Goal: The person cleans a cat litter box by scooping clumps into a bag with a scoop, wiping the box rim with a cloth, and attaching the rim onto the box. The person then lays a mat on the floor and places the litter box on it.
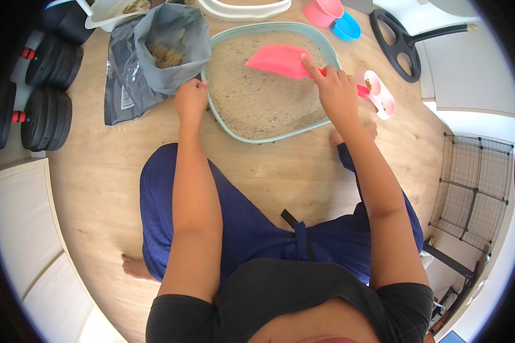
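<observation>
We seem mid-scooping: our right hand (336, 94) grips the scoop (280, 60) over the tray (257, 140), our left hand (191, 98) the bag (127, 71) (mouth open); next calls for a level wrist.

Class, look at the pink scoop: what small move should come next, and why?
Probably dip the pink scoop into the granules: the right hand holds it over the pale green tray, and no load shows on its blade. The left hand appears to grip the open grey bag beside the tray.
</observation>
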